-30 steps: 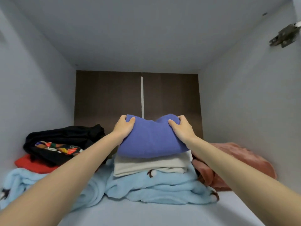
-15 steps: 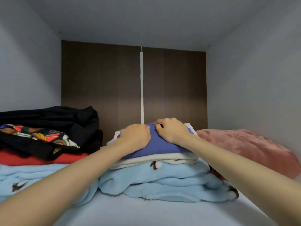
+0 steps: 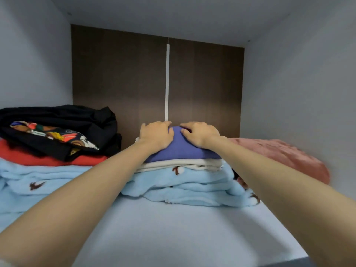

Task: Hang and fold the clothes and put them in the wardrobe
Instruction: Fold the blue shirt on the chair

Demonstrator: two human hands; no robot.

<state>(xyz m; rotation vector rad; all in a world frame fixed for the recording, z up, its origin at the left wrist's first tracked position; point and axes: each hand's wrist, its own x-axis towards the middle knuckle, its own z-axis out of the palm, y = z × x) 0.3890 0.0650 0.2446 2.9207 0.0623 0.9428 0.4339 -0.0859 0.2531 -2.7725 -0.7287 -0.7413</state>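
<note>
Two hands work in the white wardrobe shelf (image 3: 173, 234). The left hand (image 3: 156, 136) and right hand (image 3: 200, 135) lie palms down, fingers together, pressing the folded violet knit garment (image 3: 181, 152). It tops a centre stack of three, over one cream folded cloth (image 3: 179, 164) and one pale blue fleece (image 3: 183, 185). The left pile holds three: black printed garment (image 3: 67, 118), red cloth (image 3: 25, 158), second blue fleece (image 3: 38, 182). One pink plush blanket (image 3: 285, 155) lies just right. Near shelf floor is bare.
</note>
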